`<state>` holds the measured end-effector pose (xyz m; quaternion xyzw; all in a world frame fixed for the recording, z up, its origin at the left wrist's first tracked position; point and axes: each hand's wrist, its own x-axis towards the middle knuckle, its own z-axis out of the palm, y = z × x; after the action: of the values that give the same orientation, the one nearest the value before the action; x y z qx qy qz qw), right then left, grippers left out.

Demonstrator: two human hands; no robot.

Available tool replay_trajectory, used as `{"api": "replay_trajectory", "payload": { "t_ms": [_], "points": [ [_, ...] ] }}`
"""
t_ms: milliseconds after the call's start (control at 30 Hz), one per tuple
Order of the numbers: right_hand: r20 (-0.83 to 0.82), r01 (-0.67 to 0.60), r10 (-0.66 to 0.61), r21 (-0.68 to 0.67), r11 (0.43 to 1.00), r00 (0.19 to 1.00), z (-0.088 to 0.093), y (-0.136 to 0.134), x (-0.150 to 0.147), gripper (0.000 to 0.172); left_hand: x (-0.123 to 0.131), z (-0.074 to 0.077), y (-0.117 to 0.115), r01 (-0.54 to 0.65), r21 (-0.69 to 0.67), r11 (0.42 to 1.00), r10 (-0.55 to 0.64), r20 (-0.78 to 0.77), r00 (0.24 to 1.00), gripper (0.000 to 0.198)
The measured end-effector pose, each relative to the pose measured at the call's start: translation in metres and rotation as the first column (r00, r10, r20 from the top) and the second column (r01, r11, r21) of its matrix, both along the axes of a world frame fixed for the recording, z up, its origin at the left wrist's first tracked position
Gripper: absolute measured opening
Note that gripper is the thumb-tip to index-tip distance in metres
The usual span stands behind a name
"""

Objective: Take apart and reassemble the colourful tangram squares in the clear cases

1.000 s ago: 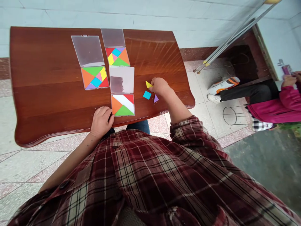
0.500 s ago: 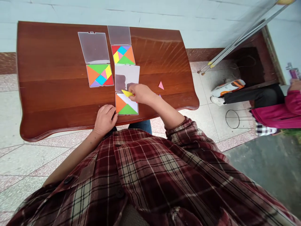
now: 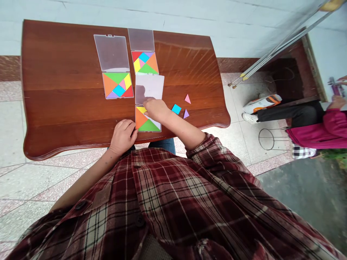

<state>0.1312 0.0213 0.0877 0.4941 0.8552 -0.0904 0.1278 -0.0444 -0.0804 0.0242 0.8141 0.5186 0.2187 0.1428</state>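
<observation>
An opened tangram case lies at the table's front edge, its clear lid folded back. Inside the tray are an orange triangle and a green triangle. My right hand is closed at the fingertips on a yellow tangram piece at the tray's upper left; the fingers hide part of it. My left hand, fingers bent, grips the case's left edge with thumb and fingertips. Right of the case lie a blue square, a pink triangle and a purple triangle.
Two filled tangram cases, one at left and one behind, lie with lids open on the wooden table. Crutches lean at the right wall. A seated person is at far right, beside a shoe box.
My right hand has brought the yellow piece down into the tray's upper left corner. The blue square and purple triangle now show past my forearm. My left hand stays at the case.
</observation>
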Motion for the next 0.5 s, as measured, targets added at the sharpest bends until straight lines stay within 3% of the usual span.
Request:
{"api": "replay_trajectory", "payload": {
  "t_ms": [133,333,500],
  "points": [
    [-0.067,0.044,-0.043,0.011,0.999,0.997,0.001,0.001,0.007,0.028,0.0,-0.001,0.0,-0.002,-0.003,1.0,0.002,0.012,1.0,0.032],
    [-0.18,0.225,-0.218,0.018,0.974,0.959,0.002,0.004,0.034,0.027,0.0,0.001,0.0,0.001,-0.022,1.0,-0.001,0.02,1.0,0.032],
    [-0.198,0.201,-0.212,-0.074,0.977,0.957,-0.009,-0.003,0.037,0.023,0.0,0.001,0.0,-0.007,0.007,1.0,0.007,-0.016,1.0,0.031]
  ]
}}
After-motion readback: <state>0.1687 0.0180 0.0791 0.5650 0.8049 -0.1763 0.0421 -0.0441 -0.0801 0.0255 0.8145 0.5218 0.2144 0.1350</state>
